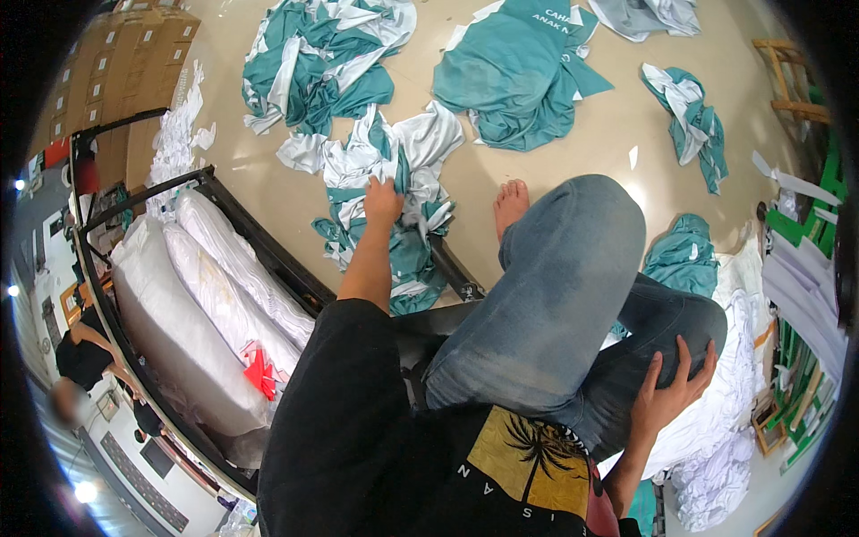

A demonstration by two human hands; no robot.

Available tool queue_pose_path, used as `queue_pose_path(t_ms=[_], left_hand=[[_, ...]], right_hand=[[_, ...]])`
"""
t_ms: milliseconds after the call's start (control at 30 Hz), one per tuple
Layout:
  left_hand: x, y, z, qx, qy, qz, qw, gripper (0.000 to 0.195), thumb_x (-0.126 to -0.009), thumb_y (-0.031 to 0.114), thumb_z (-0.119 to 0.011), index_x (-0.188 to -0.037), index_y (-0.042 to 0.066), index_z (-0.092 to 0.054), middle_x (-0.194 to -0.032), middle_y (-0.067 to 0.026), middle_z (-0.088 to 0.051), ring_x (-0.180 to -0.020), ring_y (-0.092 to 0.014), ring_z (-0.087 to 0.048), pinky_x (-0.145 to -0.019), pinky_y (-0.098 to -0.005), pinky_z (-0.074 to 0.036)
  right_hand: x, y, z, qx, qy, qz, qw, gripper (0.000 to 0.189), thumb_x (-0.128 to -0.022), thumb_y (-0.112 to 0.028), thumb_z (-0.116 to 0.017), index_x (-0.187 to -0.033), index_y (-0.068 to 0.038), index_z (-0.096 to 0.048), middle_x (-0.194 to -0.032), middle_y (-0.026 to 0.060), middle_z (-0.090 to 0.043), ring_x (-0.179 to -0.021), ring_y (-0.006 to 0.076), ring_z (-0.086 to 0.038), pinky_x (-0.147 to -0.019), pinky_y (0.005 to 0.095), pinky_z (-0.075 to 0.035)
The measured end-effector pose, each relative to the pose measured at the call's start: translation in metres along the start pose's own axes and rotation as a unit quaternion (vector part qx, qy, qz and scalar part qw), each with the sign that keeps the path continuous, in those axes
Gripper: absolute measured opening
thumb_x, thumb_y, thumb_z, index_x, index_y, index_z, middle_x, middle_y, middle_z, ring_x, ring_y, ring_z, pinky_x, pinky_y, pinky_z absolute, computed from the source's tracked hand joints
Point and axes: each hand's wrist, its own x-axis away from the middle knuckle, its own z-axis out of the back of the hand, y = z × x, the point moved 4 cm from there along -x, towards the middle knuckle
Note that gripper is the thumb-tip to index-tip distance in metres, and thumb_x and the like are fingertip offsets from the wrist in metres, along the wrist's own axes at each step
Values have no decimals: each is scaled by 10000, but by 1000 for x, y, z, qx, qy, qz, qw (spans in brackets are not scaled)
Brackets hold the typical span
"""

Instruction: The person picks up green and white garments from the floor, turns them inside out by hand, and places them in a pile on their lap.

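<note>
My left hand (384, 201) reaches down into a loose heap of white and teal cloth (366, 151) on the floor, its fingers closed on the fabric. Part of that heap lies behind my forearm. My right hand (661, 396) rests with spread fingers on the knee of my jeans (678, 315), holding nothing. Ahead of me lie a tangled teal and white cloth pile (322, 67) and a flatter teal cloth pile (513, 84) with white lettering. A smaller twisted teal and white piece (691, 121) lies farther right.
At left, a black metal frame (262, 235) borders white plastic-wrapped rolls (194, 322). Cardboard boxes (121, 67) are stacked behind it. On my right are white cloth (711, 416), a teal bundle (684, 255) and green metal frames (815, 208). Other people (84, 349) are at far left.
</note>
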Motion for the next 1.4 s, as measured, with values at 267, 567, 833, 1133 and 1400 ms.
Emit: queue_pose_path(t_ms=[267, 567, 833, 1133, 1400], left_hand=[[-39, -29, -126, 146, -268, 86, 948, 963, -796, 485, -843, -1584, 168, -389, -1563, -254, -529, -1416, -456, -530, -1128, -517, -494], [8, -36, -151, 45, -376, -11, 926, 697, -799, 680, -734, -1161, 93, -832, -1394, -245, -693, -1395, -426, -562, -1157, -510, -450], [-40, 25, -17, 41, -56, 35, 997, 682, -813, 638, -786, -1240, 105, -796, -1267, -259, -737, -1361, -449, -570, -1127, -491, -483], [-1, 75, 12, 395, -159, -77, 902, 350, -766, 244, -872, -984, 22, -712, -871, -82, -694, -753, -196, -619, -685, -356, -505], [106, 131, 212, 733, -111, -104, 663, 110, -1028, 128, -696, -1114, 60, -693, -1037, 2, -703, -908, -97, -629, -830, -270, -501]], right_hand=[[-11, 3, 3, 34, -15, 13, 999, 378, -976, -309, -737, -1325, -165, -734, -1647, 151, -420, -1546, 410, -353, -1247, 591, -285], [-16, -7, -2, 60, -28, 0, 998, 368, -974, -329, -733, -1308, -176, -741, -1647, 146, -423, -1549, 409, -349, -1250, 613, -267], [-21, -19, -4, 35, -23, 5, 999, 376, -975, -331, -728, -1320, -182, -743, -1659, 121, -416, -1559, 406, -336, -1251, 625, -255], [-10, -11, -3, 48, 5, 11, 999, 373, -948, -311, -755, -1292, -169, -737, -1659, 156, -423, -1545, 455, -343, -1246, 617, -293], [-9, -15, 16, -55, 43, 18, 997, 362, -932, -176, -766, -1289, -128, -730, -1585, 150, -524, -1489, 417, -437, -1224, 577, -336]])
